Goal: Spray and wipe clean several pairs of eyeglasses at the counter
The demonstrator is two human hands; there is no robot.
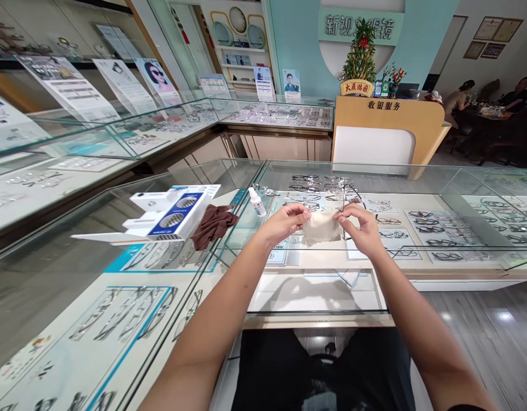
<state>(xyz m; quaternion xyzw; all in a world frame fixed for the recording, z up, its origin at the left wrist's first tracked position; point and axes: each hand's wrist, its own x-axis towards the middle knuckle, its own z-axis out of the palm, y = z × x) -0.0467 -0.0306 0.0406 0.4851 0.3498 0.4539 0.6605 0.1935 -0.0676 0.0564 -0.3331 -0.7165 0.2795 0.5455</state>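
A pale beige cloth (322, 229) hangs spread between my two hands above the glass counter. My left hand (286, 222) pinches its left edge between thumb and fingers. At the cloth's right side, my right hand (359, 225) has closed its thumb and fingers on a pair of eyeglasses, whose thin dark temple (344, 197) sticks upward. The lenses are mostly hidden by the cloth and fingers. Left of my hands, a small white spray bottle (256, 202) stands on the glass, and a crumpled brown cloth (214, 225) lies beyond it.
An opened white and blue box (178, 216) lies on the left counter beside the brown cloth. Rows of eyeglasses (434, 228) are displayed under the glass. A wooden cashier desk (389, 108) stands at the back. People (460, 97) sit at the far right.
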